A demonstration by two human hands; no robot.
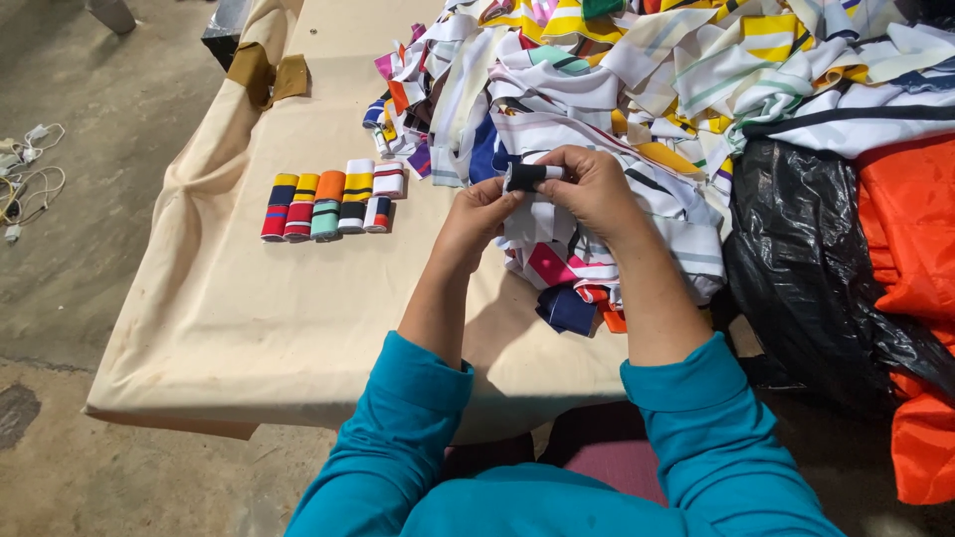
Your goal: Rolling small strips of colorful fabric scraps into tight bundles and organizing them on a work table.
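Both my hands meet above the table's right half, gripping a small rolled fabric strip (529, 176), black with a white edge. My left hand (477, 214) pinches the roll's left end. My right hand (592, 187) wraps over its right end, the fingers curled around it. Just under and behind the hands lies a big heap of striped fabric strips (637, 89) in white, yellow, blue and pink. On the table to the left stand two short rows of finished fabric rolls (330, 204), striped in yellow, orange, red, teal and white.
A beige cloth covers the table (249, 318). A black plastic bag (816, 268) and orange fabric (910, 259) lie at the right. White cables (30, 179) lie on the concrete floor at the left. A dark box (224, 30) stands at the far table corner.
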